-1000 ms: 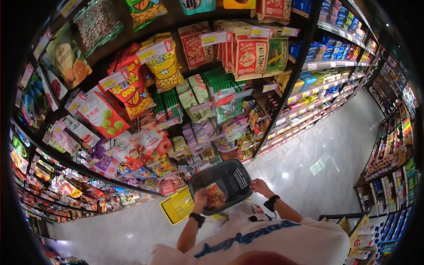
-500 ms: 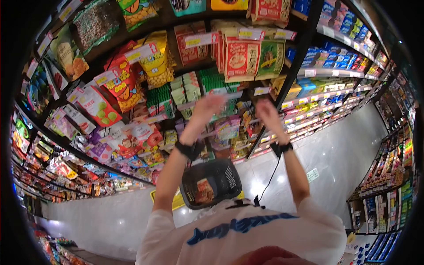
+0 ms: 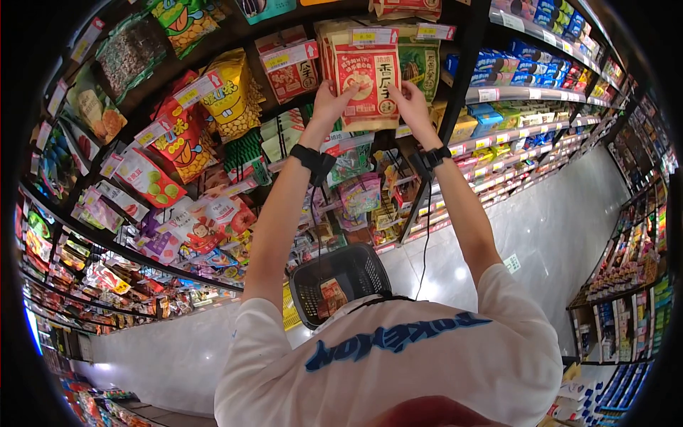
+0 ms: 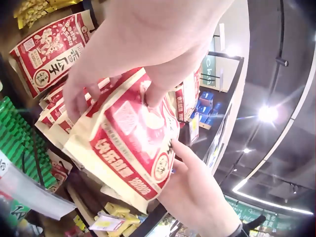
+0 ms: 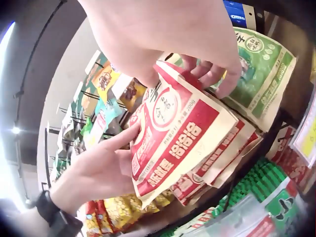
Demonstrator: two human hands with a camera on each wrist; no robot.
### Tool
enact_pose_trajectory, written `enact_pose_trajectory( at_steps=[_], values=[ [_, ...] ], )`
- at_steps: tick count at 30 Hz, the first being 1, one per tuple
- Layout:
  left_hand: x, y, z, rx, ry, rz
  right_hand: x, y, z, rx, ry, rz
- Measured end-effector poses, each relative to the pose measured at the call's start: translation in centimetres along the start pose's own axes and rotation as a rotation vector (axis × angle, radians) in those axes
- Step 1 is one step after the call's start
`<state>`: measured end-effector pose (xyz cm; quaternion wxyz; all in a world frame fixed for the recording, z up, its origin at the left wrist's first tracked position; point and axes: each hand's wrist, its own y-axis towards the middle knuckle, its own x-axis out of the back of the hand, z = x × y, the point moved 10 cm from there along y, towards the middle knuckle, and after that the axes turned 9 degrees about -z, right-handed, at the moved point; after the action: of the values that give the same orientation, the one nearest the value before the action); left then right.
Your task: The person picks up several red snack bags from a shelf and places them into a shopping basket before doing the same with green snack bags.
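Observation:
Both hands hold a red-and-cream bag of sunflower seeds (image 3: 366,89) by its sides, at the front of a row of like bags on the rack. The left hand (image 3: 330,107) grips its left edge with the thumb on the front. At the opposite edge, the right hand (image 3: 415,112) has its thumb on the front too. In the left wrist view, the left fingers (image 4: 81,96) reach behind the bag. The right wrist view shows the right fingers (image 5: 217,74) curled behind its other side. Below the arms, a black basket (image 3: 311,269) contains a brownish-red packet (image 3: 331,296).
A green seed bag (image 3: 421,65) hangs right of the held one, and another red bag (image 3: 288,75) hangs left. Price tags (image 3: 373,36) jut out above them. Part of a yellow basket (image 3: 290,310) shows beside the black one. A dark shelf post (image 3: 462,78) stands at right.
Both hands have left the black basket, where the left was at the packet and the right at the rim. They rose to the rack and now hold the bag of sunflower seeds.

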<state>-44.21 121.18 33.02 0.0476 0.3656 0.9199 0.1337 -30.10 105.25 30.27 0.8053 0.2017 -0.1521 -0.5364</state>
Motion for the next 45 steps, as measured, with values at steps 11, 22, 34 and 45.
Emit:
enact_pose_trajectory(
  at_steps=[11,22,34,45],
  values=[
    [-2.4,-9.3,-6.2,-0.065,-0.281,0.252,5.1,-7.8,8.2,-0.053,0.207,-0.127],
    [-1.1,-17.9,0.7,0.125,-0.3,0.309,4.3,-18.5,5.3,-0.162,0.144,-0.074],
    [2.1,-20.9,7.8,0.269,-0.271,0.223,1.4,-23.1,0.0,-0.321,0.144,0.026],
    [5.3,-38.1,32.3,1.168,-0.582,0.029,-0.6,-40.0,-21.5,-0.842,-0.44,0.496]
  ],
)
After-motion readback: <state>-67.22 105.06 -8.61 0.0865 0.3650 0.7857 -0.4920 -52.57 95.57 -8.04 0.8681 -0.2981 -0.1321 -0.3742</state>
